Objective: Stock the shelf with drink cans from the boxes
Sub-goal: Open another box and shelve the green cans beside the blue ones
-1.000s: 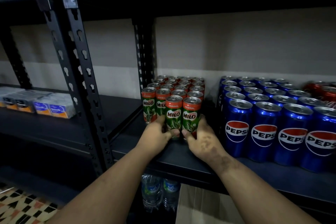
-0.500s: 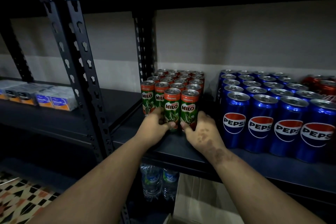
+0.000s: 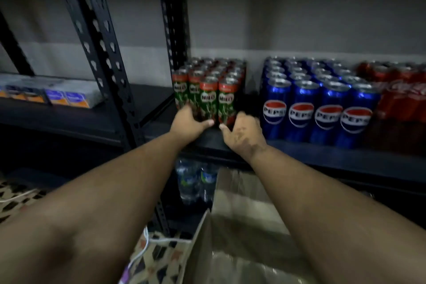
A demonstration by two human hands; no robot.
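head view: shelf [image 3: 299, 157] is well stocked. milo cans [image 3: 208, 85] sit as a tight block at its left end, against the rear upright [image 3: 175, 25], rows running to the back wall. pepsi cans [image 3: 318, 99] form a second block to the right, a dark gap between the two. red cans [image 3: 401, 90] fill the right end, blurred, looks like coke.

left hand [image 3: 187, 122] is at the foot of the front-left milo cans, fingers round the outer can, thumb stretched along the front edge. right hand [image 3: 242, 131] is at the front-right can, fingers curled round its far side, thumb pointing in. thumbs nearly meet. both touch the cans low down; reads as a two-hand clamp on the front row, though the blur hides the exact contact.

my read: milo block is placed or in final squaring. can't tell if the row is flush to the shelf's front edge. left to do depends on the boxes.

box [image 3: 242, 226] stands open on the floor under the shelf, directly below the arms; inside too dark to see cans.

around: water bottles [image 3: 196, 180] on the lower level, left of the box. cartons [image 3: 66, 97] on the next bay's shelf, left. front upright [image 3: 99, 41] between the bays. white cable [image 3: 147, 246] on the patterned floor.

in the way: nothing at the hands. box and cable crowd the standing spot.
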